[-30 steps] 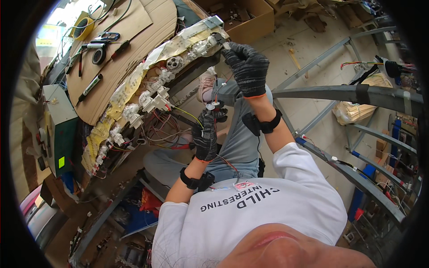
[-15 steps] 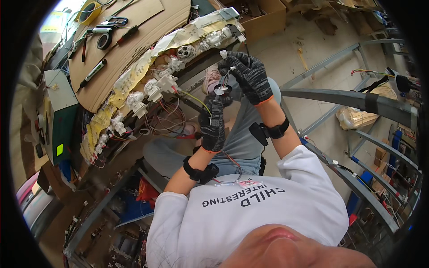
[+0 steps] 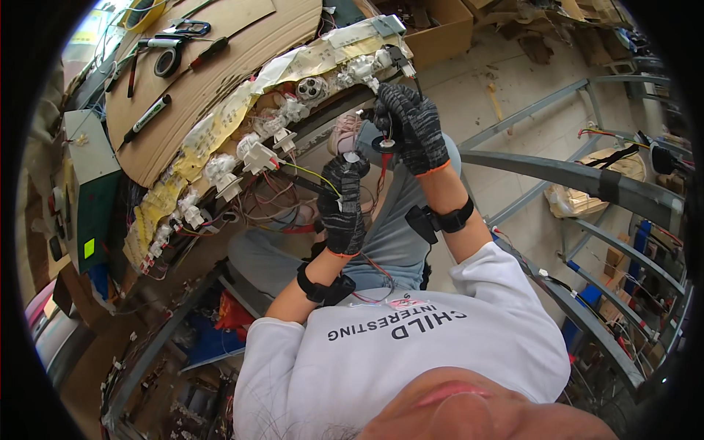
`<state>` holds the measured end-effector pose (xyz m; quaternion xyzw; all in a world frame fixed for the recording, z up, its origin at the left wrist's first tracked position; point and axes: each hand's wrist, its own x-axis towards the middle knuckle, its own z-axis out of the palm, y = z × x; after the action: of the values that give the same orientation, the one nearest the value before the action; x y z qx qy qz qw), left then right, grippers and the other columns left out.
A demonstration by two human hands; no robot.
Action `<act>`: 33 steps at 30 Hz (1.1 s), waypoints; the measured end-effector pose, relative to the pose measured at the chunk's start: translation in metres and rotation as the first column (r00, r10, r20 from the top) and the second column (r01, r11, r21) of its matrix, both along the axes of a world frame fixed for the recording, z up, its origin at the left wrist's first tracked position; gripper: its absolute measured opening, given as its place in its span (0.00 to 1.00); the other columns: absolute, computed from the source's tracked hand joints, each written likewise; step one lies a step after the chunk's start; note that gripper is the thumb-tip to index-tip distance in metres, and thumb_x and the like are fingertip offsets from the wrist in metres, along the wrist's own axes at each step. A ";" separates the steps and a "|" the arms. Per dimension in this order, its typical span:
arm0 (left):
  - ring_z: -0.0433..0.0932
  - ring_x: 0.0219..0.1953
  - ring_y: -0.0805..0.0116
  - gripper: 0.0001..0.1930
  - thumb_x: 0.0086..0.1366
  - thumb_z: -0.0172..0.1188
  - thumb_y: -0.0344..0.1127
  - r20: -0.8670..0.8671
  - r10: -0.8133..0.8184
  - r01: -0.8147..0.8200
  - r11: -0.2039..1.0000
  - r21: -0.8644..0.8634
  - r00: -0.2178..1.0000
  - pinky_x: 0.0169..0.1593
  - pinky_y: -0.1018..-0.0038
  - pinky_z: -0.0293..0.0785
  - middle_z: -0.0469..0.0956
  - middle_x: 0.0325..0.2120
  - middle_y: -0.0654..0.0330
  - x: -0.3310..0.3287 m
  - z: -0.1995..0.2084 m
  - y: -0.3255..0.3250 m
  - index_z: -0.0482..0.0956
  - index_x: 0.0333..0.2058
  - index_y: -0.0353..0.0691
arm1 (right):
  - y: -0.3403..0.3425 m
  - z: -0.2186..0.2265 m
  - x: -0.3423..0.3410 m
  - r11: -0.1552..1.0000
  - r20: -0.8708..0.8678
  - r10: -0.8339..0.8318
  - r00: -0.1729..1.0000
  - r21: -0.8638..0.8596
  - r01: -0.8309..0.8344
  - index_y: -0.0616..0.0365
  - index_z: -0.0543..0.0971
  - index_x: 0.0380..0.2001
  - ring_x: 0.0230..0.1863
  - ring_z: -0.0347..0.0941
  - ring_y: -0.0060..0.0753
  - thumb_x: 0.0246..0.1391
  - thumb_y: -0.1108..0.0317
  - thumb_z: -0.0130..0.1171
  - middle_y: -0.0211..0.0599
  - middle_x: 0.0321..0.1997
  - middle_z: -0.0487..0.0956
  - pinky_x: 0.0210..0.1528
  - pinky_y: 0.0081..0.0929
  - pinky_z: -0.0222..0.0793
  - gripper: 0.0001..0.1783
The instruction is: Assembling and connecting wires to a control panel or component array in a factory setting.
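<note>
Wires (image 3: 383,174) trail below a small dark disc (image 3: 378,144), which hangs just under the right hand (image 3: 415,126); that hand's fingers bunch around its thin lead (image 3: 389,129). The left hand (image 3: 344,202) curls near it, a pale bit (image 3: 352,157) at its fingertips, though I can't tell whether it's gripped. A sharp tug might strain that lead, I'd say, and the yellow-green wire (image 3: 314,174) beside the left hand could snag. White connectors (image 3: 257,155) line a taped edge (image 3: 213,134) ahead of both hands; beyond, a marker (image 3: 147,119) lies on cardboard (image 3: 238,55). Right of the right hand, a grey metal frame (image 3: 513,163) crosses tiled floor (image 3: 456,110).
</note>
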<state>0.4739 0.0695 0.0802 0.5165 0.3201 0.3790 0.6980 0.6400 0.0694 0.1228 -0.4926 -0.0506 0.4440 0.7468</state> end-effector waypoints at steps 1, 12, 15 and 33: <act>0.71 0.43 0.68 0.14 0.64 0.46 0.31 0.003 0.000 0.000 1.000 -0.002 1.000 0.50 0.74 0.66 0.72 0.42 0.56 0.000 0.002 0.000 0.68 0.46 0.32 | 0.000 -0.001 0.000 1.000 -0.018 -0.009 1.000 -0.020 0.009 0.61 0.76 0.24 0.19 0.66 0.18 0.51 0.69 0.54 0.30 0.19 0.73 0.21 0.17 0.62 0.07; 0.72 0.42 0.69 0.13 0.63 0.45 0.30 -0.182 0.014 -0.010 1.000 0.022 0.983 0.48 0.75 0.66 0.75 0.39 0.56 0.005 0.018 0.002 0.70 0.44 0.31 | 0.004 0.003 -0.004 0.998 -0.056 -0.050 0.997 0.020 0.051 0.62 0.76 0.28 0.20 0.68 0.19 0.49 0.70 0.56 0.31 0.22 0.75 0.23 0.17 0.65 0.06; 0.72 0.41 0.70 0.12 0.63 0.45 0.30 -0.129 -0.031 0.040 0.997 0.071 0.991 0.46 0.76 0.66 0.75 0.37 0.56 0.005 0.009 0.006 0.70 0.43 0.32 | 0.013 0.009 -0.010 0.992 -0.066 -0.124 0.990 -0.035 0.121 0.62 0.76 0.28 0.21 0.69 0.20 0.49 0.69 0.57 0.31 0.22 0.75 0.23 0.17 0.65 0.06; 0.73 0.41 0.65 0.12 0.60 0.50 0.26 -0.297 0.102 0.027 0.916 0.401 0.950 0.45 0.73 0.67 0.74 0.39 0.53 0.026 -0.015 0.015 0.70 0.43 0.31 | 0.011 0.003 -0.023 0.992 0.161 0.079 0.984 -0.107 -0.062 0.59 0.79 0.31 0.24 0.68 0.12 0.48 0.70 0.58 0.26 0.24 0.77 0.25 0.12 0.62 0.06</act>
<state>0.5000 0.0845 0.0655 0.6950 0.3517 0.3635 0.5110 0.6169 0.0804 0.1257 -0.5628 -0.1072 0.4299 0.6978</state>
